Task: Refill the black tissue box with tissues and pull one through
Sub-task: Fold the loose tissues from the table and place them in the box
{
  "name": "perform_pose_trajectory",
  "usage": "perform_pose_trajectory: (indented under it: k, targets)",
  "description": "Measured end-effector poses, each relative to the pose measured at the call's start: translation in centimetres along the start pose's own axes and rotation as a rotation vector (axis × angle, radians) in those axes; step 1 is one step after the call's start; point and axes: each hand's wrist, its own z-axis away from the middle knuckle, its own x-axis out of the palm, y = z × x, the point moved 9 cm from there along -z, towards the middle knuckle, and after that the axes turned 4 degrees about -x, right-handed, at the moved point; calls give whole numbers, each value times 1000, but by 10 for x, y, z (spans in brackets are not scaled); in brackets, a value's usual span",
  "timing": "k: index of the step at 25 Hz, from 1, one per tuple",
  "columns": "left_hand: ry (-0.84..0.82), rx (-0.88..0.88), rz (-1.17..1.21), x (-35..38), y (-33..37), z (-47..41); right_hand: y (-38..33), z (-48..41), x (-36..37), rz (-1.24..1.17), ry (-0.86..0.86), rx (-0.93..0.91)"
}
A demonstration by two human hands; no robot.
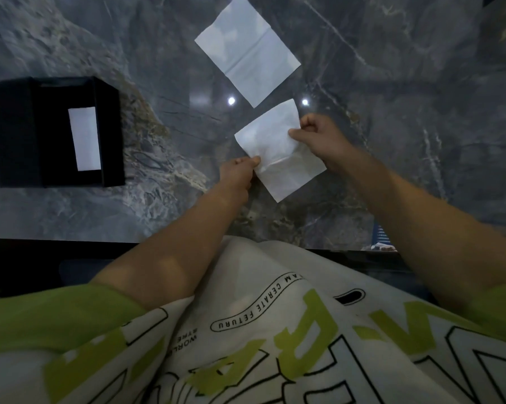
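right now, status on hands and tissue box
Both hands, left and right, grip one tissue above the table. Black tissue box far left, untouched. Second tissue lies flat beyond. Nothing blocking.

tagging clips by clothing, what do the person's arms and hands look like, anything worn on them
Both forearms are bare. The left hand and right hand have no gloves, and no rings or watch show. Short lime-green sleeves cover the upper arms, part of a white shirt with green and black lettering.

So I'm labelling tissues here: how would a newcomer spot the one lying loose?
On the dark marble table, look at the far side, beyond both hands. The flat tissue lies spread out, untouched, unlike the held tissue.
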Motion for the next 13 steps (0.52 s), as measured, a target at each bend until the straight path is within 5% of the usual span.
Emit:
perform_pose_trajectory:
  k: [7,13]
  targets:
    - [-358,29,-84,-4,20,24,-7,14,8,-258,49,-11]
    - [-376,88,-49,-42,28,35,-13,32,37,-401,48,-45]
